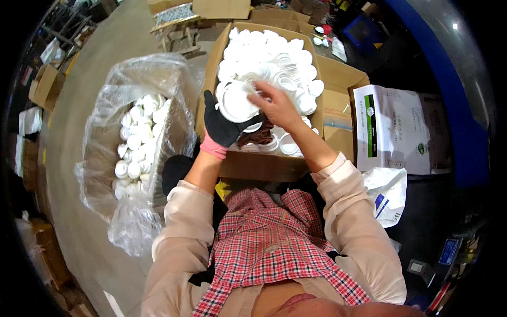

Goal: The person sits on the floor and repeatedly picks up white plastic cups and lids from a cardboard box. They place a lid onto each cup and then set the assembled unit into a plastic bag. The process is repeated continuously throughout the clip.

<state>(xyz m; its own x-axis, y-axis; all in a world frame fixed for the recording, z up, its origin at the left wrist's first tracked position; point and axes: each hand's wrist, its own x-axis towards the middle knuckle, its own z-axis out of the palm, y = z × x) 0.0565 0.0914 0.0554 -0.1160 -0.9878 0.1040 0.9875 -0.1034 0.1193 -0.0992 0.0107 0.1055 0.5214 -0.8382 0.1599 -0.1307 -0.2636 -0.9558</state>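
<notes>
My left hand (222,124), in a black glove with a pink cuff, holds a white round plastic piece like a lid (236,101), broad face up. My bare right hand (277,105) is over the piece's right edge, its fingers blurred; whether they grip it I cannot tell. Both hands are above the near part of a large cardboard box (259,165). Heaped in that box are many white round plastic pieces (266,47). A dark brown crumpled cloth or glove (255,136) lies among them, below my hands.
On the left stands a second box lined with clear plastic film (124,74), partly filled with small white round pieces (134,141). A white printed sack (396,127) lies to the right, beside an open cardboard box (338,113). A blue upright (449,68) rises at far right.
</notes>
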